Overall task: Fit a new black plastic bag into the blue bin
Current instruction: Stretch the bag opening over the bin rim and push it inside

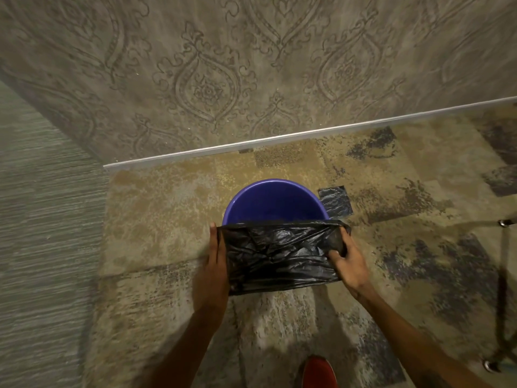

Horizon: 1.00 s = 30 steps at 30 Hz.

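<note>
While both hands (214,264) (348,261) grip its ends closed, the crinkled glossy black bag (279,253) stretches over the blue bin (268,203).

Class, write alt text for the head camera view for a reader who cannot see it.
Two hands, left and right, stretch a black plastic bag over the near rim of a blue bin on patterned carpet, beside a wallpapered wall.
</note>
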{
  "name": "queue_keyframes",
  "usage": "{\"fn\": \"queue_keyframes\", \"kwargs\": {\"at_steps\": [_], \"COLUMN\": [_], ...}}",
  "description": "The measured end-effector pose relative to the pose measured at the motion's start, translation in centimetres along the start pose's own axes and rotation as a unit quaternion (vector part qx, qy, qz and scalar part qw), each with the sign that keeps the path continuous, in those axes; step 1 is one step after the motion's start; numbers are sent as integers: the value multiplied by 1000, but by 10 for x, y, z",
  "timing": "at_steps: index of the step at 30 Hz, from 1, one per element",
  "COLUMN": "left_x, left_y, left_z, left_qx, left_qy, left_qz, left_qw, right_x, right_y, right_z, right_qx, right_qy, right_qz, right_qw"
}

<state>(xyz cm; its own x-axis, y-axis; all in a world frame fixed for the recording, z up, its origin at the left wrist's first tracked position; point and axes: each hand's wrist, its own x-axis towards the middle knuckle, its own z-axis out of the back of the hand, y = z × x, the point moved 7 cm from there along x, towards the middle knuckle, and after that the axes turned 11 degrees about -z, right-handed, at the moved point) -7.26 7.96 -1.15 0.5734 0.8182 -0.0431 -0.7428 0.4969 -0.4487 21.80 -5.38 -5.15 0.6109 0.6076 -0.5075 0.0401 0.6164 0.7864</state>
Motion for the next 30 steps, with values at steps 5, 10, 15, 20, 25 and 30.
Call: {"fn": "queue_keyframes", "kwargs": {"at_steps": [5, 10, 15, 20, 25, 30], "left_x": [11, 20, 25, 13, -3, -5], "left_y": [4, 22, 30, 27, 21, 21], "left_z": [-11, -38, -44, -49, -57, -66], "left_qx": [-10, 13, -36, -32, -55, -60], "left_qy": [-9, 1, -26, -32, 8, 14], "left_qz": [-41, -53, -83, -99, -92, -99], "left_qw": [999, 998, 996, 994, 994, 993], "right_x": [17, 32, 59, 47, 22, 18], "right_y": [-18, -18, -20, -18, -31, -43], "right_z": [-4, -11, -15, -10, -11, -15], "right_qx": [129, 161, 165, 114, 70, 51], "right_qy": [-53, -91, -95, -89, -135, -163], "right_qz": [-45, -15, -7, 6, -4, -3], "right_qw": [989, 983, 982, 989, 988, 985]}}
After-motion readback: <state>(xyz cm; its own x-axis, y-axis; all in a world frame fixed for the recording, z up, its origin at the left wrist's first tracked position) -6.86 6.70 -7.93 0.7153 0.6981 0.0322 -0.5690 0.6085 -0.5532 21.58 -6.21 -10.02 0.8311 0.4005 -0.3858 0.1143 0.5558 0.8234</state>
